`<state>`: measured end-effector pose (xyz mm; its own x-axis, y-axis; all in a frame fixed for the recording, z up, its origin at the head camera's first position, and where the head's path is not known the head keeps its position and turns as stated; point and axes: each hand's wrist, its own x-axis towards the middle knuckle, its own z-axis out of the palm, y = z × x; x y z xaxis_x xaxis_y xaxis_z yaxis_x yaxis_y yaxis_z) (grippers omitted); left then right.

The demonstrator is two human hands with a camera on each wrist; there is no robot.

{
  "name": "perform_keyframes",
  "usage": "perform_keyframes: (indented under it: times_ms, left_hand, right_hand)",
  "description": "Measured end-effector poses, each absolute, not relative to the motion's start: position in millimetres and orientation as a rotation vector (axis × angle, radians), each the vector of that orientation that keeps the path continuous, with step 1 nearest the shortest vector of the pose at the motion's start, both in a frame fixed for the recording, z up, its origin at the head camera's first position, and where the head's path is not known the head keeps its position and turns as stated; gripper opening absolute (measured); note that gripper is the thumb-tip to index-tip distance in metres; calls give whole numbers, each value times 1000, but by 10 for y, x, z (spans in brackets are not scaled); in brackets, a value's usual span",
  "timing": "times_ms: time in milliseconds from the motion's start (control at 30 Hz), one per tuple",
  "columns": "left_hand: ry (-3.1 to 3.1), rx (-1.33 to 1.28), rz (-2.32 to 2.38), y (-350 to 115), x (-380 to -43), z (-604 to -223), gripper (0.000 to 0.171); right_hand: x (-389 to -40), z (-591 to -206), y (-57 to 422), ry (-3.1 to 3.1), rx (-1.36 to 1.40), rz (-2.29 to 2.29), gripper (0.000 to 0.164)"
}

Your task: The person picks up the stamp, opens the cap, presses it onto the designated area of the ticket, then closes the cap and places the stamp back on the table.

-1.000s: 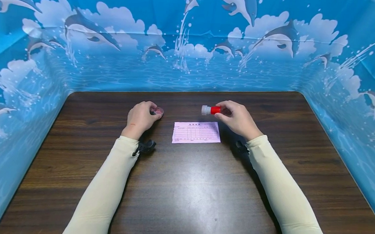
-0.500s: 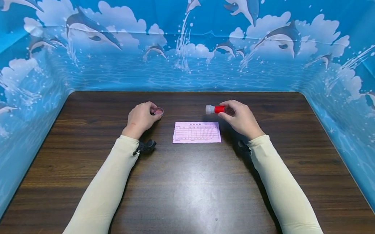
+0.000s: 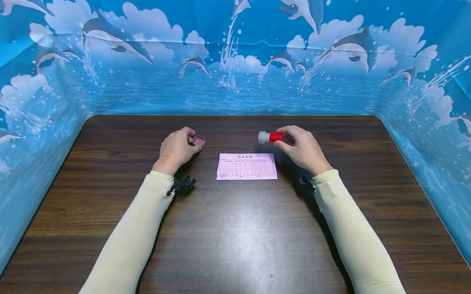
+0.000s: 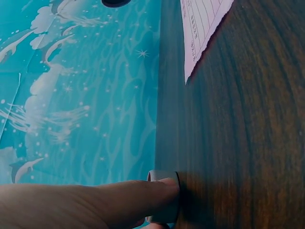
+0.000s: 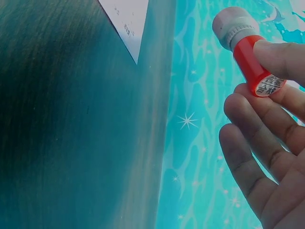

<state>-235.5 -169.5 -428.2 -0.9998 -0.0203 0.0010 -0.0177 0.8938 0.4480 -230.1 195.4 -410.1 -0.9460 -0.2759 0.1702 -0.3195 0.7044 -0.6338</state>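
Observation:
My right hand (image 3: 301,147) pinches a round red stamp (image 3: 275,137) by its body, between thumb and fingers, raised above the table. The stamp lies sideways, its whitish end toward the left. In the right wrist view, printed characters show on the near end of the stamp (image 5: 250,59), and the other fingers are spread below it. My left hand (image 3: 177,148) pinches a small clear round cap (image 3: 198,140), pinkish inside, down at the tabletop. The left wrist view has a finger across this cap (image 4: 164,210), hiding part of it. Between the hands lies a pink printed form (image 3: 247,167).
A dark wood-grain table (image 3: 237,238) spreads under both arms. Blue dolphin-print cloth (image 3: 240,83) rises behind its far edge and along both sides. Cream sleeves (image 3: 122,244) cover the forearms, and dark straps sit at the wrists.
My right hand has shifted slightly to the right with the stamp over the first half second, then stayed still. The left hand with the cap and the form have stayed in place.

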Motion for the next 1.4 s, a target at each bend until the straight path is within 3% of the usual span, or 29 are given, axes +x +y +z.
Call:
perform_keyframes:
  times_ms: [233,733,1067,1400]
  left_hand:
    - [-3036,-43,-717,-1664,-2361,-4227,65]
    - [-3161,-723,-550,-1192,-2115,-3996,51]
    - [-3284,-865,-448,-1092,-2089,-4151,70]
    - [-3281,-873,-419,-1089,-2112,-4230,66]
  right_hand:
    - [-2302,-4091,1965,-2821,502,1060,42]
    - [-2299,-4057,1973,-2827,492,1053,43]
    - [-2299,-4065,1965,-2826,494,1066,44]
    - [-2309,-4088,1976,-2834,512,1048,42]
